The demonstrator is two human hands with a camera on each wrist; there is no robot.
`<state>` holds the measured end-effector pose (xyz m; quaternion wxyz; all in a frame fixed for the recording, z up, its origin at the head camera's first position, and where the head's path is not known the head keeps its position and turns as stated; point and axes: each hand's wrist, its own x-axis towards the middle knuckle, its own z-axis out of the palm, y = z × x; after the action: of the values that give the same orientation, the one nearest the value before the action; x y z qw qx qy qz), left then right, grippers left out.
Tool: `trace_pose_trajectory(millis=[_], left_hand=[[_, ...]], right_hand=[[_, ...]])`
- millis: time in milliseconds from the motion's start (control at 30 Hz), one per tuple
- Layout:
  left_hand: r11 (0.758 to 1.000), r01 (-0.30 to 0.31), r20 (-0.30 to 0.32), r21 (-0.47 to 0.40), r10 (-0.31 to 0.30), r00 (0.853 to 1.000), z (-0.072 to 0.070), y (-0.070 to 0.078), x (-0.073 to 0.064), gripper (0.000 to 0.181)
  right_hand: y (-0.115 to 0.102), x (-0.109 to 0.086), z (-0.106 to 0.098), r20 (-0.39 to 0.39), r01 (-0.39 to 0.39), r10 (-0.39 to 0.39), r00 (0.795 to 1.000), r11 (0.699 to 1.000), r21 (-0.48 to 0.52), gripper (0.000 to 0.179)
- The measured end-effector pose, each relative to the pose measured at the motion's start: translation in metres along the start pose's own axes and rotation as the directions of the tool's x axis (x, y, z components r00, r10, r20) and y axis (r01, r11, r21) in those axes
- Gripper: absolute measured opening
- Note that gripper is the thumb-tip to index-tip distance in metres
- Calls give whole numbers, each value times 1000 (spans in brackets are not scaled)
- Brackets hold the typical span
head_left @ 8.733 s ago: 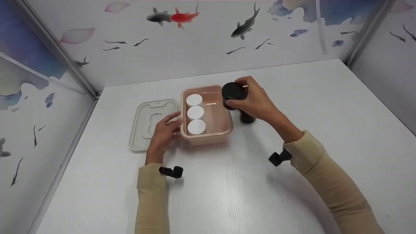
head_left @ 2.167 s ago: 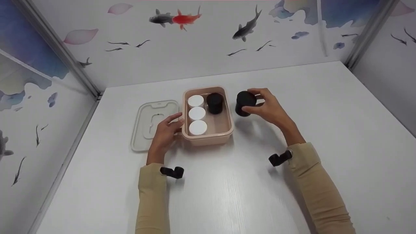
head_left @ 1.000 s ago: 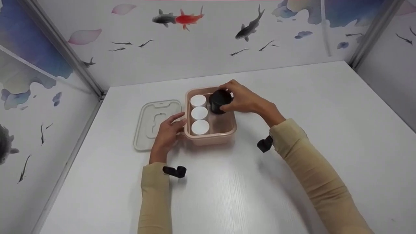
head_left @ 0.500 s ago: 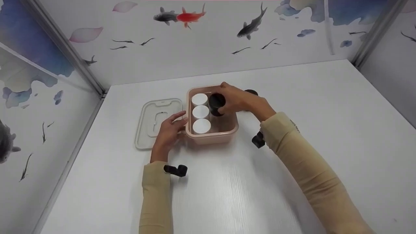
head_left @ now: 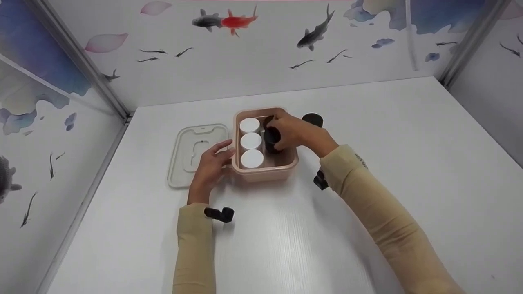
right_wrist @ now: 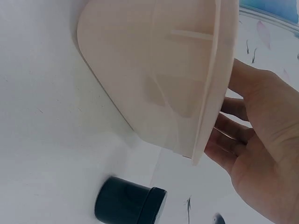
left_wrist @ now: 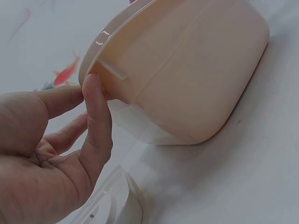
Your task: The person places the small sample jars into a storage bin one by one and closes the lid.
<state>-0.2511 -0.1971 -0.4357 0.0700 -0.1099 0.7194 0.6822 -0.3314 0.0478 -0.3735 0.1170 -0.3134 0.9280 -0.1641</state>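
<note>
In the head view my right hand (head_left: 290, 131) reaches into a pink plastic storage box (head_left: 267, 173), gripping a black lidded jar (head_left: 271, 141) upright. Behind it in the box another black jar (head_left: 268, 120) is partly covered by my fingers. Three white-topped jars (head_left: 251, 141) form a row along the box's left side. My left hand (head_left: 210, 165) holds the box's left rim, and in the left wrist view its fingers (left_wrist: 97, 116) meet the rim from outside and below. Box wall hides the gripped jar in the right wrist view.
A pale, flat lid (head_left: 179, 163) lies left of the box, partly behind my left hand. One more black jar (head_left: 313, 119) stands on the white table (head_left: 261, 245) to the right, partly hidden by my right wrist. Printed walls (head_left: 261, 73) enclose the table.
One black jar went into the box earlier. My right hand then carried a second from the right over the rim; in the last half second it came lower and nearer. My left hand stays put.
</note>
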Motion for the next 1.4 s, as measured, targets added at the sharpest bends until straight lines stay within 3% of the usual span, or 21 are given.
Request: trace_pose_trajectory(millis=[300, 567, 733, 867, 1033, 1233, 1400], left_hand=[[1000, -13, 27, -10, 13, 1000, 3, 1, 4, 44], [1000, -14, 12, 4, 14, 1000, -1, -3, 3, 44], [1000, -12, 2, 16, 12, 1000, -1, -2, 1, 44], [1000, -5, -4, 13, 6, 1000, -1, -2, 2, 44], [1000, 5, 0, 6, -5, 1000, 1, -2, 2, 43], [1000, 0, 7, -31, 0, 1000, 1, -2, 3, 43], [999, 12, -1, -32, -12, 1000, -1, -2, 3, 43]], right_hand=[[2, -1, 7, 6, 12, -12, 1000, 994, -108, 46], [0, -2, 13, -6, 17, -18, 1000, 989, -149, 61], [1, -7, 10, -10, 50, -51, 999, 995, -92, 65], [8, -16, 4, -91, 86, -85, 992, 996, 9, 60], [26, -31, -4, -253, 120, -91, 963, 988, 101, 55], [47, -47, -8, -440, 160, -60, 896, 968, 195, 59], [58, -51, -4, -523, 147, 19, 852, 950, 275, 57]])
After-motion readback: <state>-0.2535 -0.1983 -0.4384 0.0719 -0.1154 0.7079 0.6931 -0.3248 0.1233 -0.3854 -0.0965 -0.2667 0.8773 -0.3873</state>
